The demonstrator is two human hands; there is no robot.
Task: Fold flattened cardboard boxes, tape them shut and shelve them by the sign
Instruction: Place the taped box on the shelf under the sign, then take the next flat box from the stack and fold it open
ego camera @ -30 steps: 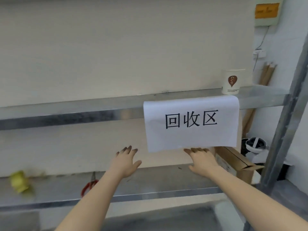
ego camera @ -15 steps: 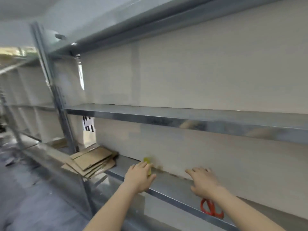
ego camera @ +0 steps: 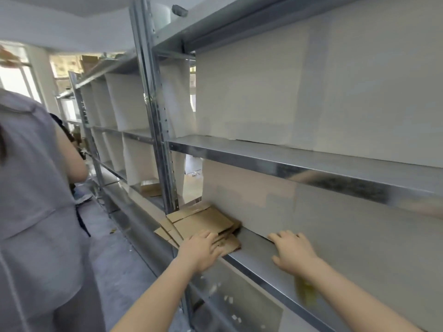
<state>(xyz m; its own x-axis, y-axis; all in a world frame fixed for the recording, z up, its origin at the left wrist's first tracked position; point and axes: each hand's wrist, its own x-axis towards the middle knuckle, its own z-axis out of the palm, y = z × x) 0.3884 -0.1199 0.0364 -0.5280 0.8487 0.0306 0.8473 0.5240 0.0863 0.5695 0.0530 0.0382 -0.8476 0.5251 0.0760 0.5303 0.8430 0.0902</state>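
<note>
A stack of flattened brown cardboard boxes (ego camera: 201, 224) lies on the left end of the lower metal shelf (ego camera: 259, 245), beside the upright post. My left hand (ego camera: 203, 250) rests flat on the near corner of that stack, fingers spread and fairly straight. My right hand (ego camera: 292, 250) lies palm down on the bare shelf to the right of the stack, fingers extended toward the white back panel. A yellow roll of tape (ego camera: 305, 291) shows blurred under my right forearm. The sign is out of view.
A person in a grey shirt (ego camera: 36, 200) stands close on the left in the aisle. A metal upright post (ego camera: 155, 116) divides the shelving bays. Another shelf (ego camera: 299, 161) runs above my hands. More cardboard (ego camera: 151, 188) lies in the bay beyond.
My view has swung left, away from the sign and along the shelf. My left hand moved from the yellow tape to the cardboard stack; my right hand slid left past the scissors.
</note>
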